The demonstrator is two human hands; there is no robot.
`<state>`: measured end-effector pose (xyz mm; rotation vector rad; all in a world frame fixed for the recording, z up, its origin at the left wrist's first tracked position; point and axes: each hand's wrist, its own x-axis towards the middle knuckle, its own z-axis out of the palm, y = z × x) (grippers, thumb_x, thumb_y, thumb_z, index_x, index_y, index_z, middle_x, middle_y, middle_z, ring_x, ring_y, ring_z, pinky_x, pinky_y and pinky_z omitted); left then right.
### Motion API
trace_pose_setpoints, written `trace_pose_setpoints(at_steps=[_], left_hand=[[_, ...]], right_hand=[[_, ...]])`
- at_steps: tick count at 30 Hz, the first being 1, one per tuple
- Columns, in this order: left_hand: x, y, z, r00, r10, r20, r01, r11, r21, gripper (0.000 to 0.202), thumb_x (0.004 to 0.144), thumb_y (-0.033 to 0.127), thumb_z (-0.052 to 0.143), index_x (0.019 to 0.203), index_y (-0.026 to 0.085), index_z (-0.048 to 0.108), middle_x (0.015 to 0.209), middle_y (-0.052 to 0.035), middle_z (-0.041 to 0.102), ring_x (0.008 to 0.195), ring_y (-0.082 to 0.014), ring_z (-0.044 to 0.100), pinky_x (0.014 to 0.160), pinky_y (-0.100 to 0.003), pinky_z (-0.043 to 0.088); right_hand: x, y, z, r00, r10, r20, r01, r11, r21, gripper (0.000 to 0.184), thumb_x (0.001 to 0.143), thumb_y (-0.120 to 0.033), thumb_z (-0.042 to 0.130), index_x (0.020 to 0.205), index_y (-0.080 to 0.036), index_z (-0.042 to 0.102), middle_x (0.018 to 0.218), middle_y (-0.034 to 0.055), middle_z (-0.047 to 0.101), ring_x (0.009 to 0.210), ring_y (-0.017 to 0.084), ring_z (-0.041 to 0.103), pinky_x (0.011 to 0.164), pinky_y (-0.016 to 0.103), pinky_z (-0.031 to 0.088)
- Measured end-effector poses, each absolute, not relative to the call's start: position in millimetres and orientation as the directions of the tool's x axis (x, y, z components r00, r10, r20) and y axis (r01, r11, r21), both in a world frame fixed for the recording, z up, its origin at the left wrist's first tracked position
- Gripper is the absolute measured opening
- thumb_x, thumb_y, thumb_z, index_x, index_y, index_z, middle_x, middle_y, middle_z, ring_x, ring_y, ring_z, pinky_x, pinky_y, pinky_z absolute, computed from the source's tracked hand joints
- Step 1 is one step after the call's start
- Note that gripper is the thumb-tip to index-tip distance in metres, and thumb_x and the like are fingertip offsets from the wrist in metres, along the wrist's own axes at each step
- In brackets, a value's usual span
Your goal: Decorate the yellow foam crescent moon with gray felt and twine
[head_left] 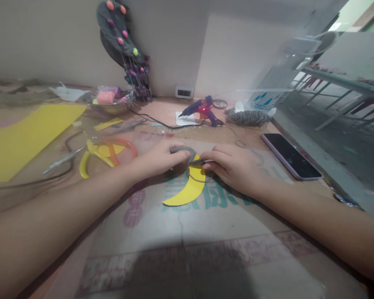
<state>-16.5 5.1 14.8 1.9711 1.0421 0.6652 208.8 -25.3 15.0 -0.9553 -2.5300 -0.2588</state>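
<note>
A yellow paper crescent [191, 189] lies over the cardboard, its upper end wrapped in grey yarn [189, 153]. My left hand [166, 155] pinches that wrapped end between thumb and fingers. From the right, my right hand [229, 166] grips a small dark pointed tool [197, 162], whose tip rests at the edge of the wrapping; its exact kind is unclear. A loose loop of grey yarn [199, 181] crosses the bare yellow part and runs toward my right fingers.
A glue gun [199, 109] with a red light stands behind my hands. Scissors [107, 153] and yellow sheet [34, 137] lie left. Right are a grey yarn bundle [247, 117] and phone [291, 155]. A pompom-dotted grey crescent [116, 35] hangs on the wall.
</note>
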Motion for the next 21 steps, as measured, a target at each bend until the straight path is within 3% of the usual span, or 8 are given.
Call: trace_pose_setpoints(at_steps=[13, 21], left_hand=[[-16.3, 5.8, 13.7, 0.528, 0.847, 0.069, 0.439, -0.341, 0.831, 0.021, 0.081, 0.027, 0.049, 0.062, 0.018, 0.051, 0.06, 0.0025, 0.051, 0.059, -0.0118, 0.047, 0.052, -0.024, 0.034], [-15.3, 4.2, 15.3, 0.523, 0.851, 0.054, 0.416, -0.31, 0.855, 0.023, 0.081, 0.031, 0.049, 0.063, 0.017, 0.053, 0.058, 0.0031, 0.053, 0.054, -0.0109, 0.046, 0.05, -0.023, 0.033]], right_hand=[[208.6, -26.3, 14.3, -0.668, 0.601, 0.438, 0.671, 0.741, 0.006, 0.025, 0.097, -0.031, 0.048, 0.101, -0.018, 0.068, 0.078, 0.005, 0.066, 0.07, 0.016, 0.056, 0.062, 0.027, 0.036], [211.8, -25.9, 15.3, -0.6, 0.664, 0.447, 0.682, 0.716, -0.149, 0.026, 0.095, -0.034, 0.049, 0.106, -0.015, 0.063, 0.083, 0.0058, 0.064, 0.071, 0.016, 0.057, 0.064, 0.027, 0.039]])
